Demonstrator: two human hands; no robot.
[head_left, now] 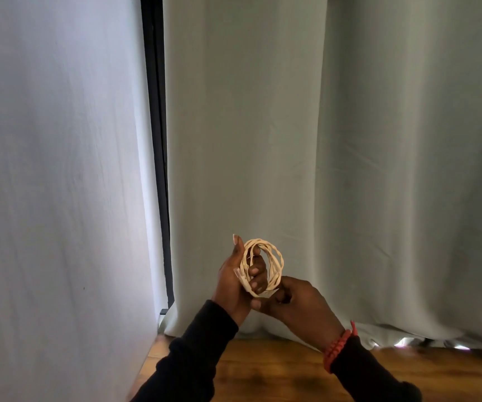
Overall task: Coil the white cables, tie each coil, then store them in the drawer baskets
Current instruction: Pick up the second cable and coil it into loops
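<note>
1. We have the left hand (238, 281) raised in front of us, its fingers curled through the middle of the white cable coil (263, 265) and closed on it, with the index finger pointing up beside the loops.
2. Our right hand (297, 307) sits just below and to the right, fingertips pinched at the lower edge of the coil; we judge it is working the loose end round the bundle, though the end itself is hidden behind the fingers.
3. The coil is held in the air above the desk (277, 369), touching nothing but the two hands. A pale connector (240, 275) appears to lie against the left palm.
4. Handling, as we judge it: the cable looks thin and light, soft enough to bend into small loops yet springy, so the turns will fan apart if the grip loosens. The jacket looks smooth and may slide.
5. The best hold is across all the turns at one spot, as the left hand has it, keeping the tie point pinched rather than pulling at the connector.
6. Further out, a red beaded bracelet (338, 345) circles the right wrist, and pale curtains (292, 140) hang behind the desk. No drawer baskets are in view.
</note>
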